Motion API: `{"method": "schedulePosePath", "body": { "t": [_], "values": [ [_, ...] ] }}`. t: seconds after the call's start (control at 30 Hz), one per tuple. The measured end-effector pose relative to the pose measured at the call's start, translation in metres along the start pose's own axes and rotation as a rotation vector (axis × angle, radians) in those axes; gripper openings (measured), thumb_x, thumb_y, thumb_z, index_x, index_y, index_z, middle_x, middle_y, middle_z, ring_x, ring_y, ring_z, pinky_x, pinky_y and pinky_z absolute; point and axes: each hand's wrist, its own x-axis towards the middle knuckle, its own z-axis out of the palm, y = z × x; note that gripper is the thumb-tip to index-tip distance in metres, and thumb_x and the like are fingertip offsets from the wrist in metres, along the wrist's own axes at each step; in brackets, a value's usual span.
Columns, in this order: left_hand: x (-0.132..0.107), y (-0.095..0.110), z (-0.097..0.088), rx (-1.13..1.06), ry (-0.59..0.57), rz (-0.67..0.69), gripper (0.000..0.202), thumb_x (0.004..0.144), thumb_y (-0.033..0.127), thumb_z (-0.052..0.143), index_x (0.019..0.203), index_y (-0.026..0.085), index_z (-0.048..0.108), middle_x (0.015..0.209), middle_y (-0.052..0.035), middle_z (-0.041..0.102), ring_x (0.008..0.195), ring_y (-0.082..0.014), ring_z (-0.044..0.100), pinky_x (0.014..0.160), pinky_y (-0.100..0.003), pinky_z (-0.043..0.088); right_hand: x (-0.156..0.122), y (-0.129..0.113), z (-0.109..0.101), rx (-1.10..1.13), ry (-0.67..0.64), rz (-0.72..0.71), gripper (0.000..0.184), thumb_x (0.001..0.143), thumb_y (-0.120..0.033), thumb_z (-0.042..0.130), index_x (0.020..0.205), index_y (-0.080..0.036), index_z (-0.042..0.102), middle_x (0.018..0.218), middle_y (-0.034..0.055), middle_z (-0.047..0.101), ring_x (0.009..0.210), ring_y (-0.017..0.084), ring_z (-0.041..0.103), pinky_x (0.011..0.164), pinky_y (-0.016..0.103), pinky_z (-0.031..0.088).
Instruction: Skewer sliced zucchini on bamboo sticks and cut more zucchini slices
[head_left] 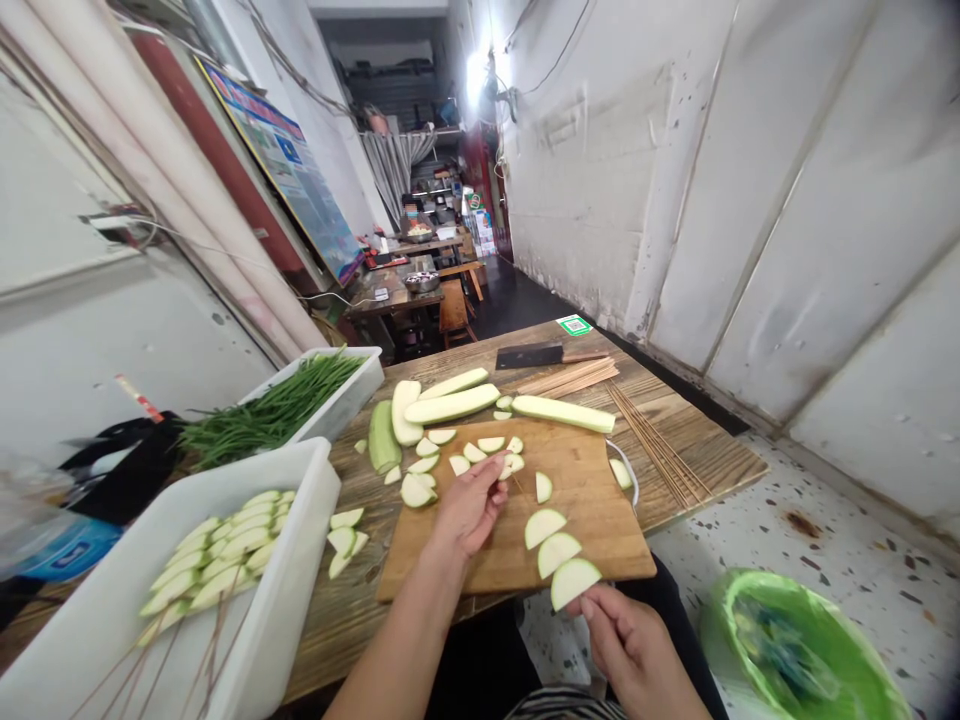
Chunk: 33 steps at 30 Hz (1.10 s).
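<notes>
My left hand (469,505) reaches over the wooden cutting board (592,500), its fingertips pinched on a pale slice among the cut zucchini pieces (480,447). Near the board's front edge, my right hand (634,645) is closed on a thin skewer that carries three half-round zucchini slices (559,553) in a row. Long zucchini halves (454,403) lie at the far side of the board.
A white tray (300,560) at the left holds skewered slices. Another white tray (352,395) holds green chives. A cleaver (529,355) and bundles of bamboo skewers (652,440) lie on the wooden table. A green-lined bin (810,650) stands at the lower right.
</notes>
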Motion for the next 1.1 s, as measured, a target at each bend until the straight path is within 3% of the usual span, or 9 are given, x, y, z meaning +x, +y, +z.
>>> {"method": "schedulePosePath", "body": {
  "t": [0.6, 0.93, 1.1],
  "values": [
    [0.001, -0.003, -0.001, 0.058, 0.033, 0.079, 0.021, 0.068, 0.013, 0.068, 0.088, 0.008, 0.067, 0.070, -0.0022, 0.055, 0.047, -0.0010, 0.042, 0.036, -0.010, 0.029, 0.001, 0.002, 0.004, -0.008, -0.019, -0.032, 0.037, 0.092, -0.039, 0.032, 0.080, -0.015, 0.057, 0.053, -0.0050, 0.033, 0.044, 0.010, 0.031, 0.039, 0.019, 0.027],
    [-0.002, -0.002, 0.000, 0.013, -0.009, -0.020, 0.015, 0.072, 0.009, 0.063, 0.086, 0.008, 0.064, 0.072, -0.0028, 0.057, 0.045, -0.0006, 0.042, 0.035, -0.011, 0.029, 0.001, 0.008, 0.008, 0.021, -0.006, -0.043, 0.037, 0.092, -0.039, 0.031, 0.081, -0.016, 0.057, 0.046, -0.0070, 0.028, 0.038, 0.009, 0.028, 0.036, 0.019, 0.024],
    [-0.001, -0.009, 0.006, -0.221, -0.035, -0.144, 0.018, 0.078, 0.026, 0.060, 0.090, 0.013, 0.061, 0.071, -0.0019, 0.061, 0.051, -0.0064, 0.052, 0.041, -0.016, 0.039, 0.003, 0.002, 0.015, 0.082, 0.051, -0.050, 0.035, 0.090, -0.042, 0.036, 0.079, -0.015, 0.056, 0.047, -0.0073, 0.028, 0.039, 0.009, 0.027, 0.036, 0.019, 0.023]
  ]
}}
